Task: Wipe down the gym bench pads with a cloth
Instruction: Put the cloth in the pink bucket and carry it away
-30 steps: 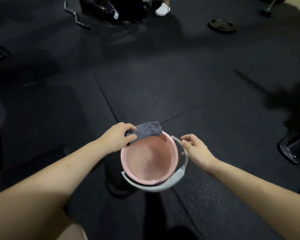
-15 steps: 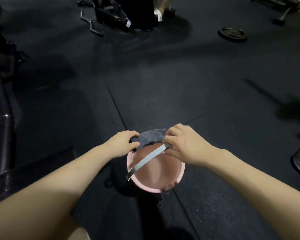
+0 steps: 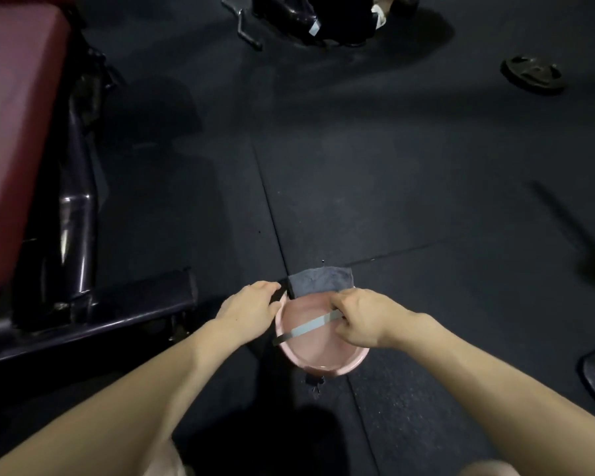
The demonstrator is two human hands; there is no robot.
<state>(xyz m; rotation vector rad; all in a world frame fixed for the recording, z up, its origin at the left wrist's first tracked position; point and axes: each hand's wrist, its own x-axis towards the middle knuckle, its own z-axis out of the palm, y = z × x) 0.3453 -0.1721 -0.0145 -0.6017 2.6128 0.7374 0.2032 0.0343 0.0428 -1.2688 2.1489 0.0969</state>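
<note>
Head view: right hand [image 3: 364,319] is gripping the round pink plastic bucket's [image 3: 318,362] grey strap handle [image 3: 310,327], left hand [image 3: 251,309] fingers are pinching the grey cloth [image 3: 320,282] draped on its far rim; tilting risks water slopping onto the black rubber floor [image 3: 358,166], cloth slipping.

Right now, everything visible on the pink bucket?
The bucket is round, pink, plastic-looking, upright on the dark floor. Its grey handle crosses the opening, gripped by the right hand. A grey cloth drapes over the far rim; the left hand rests at the left rim.
</note>
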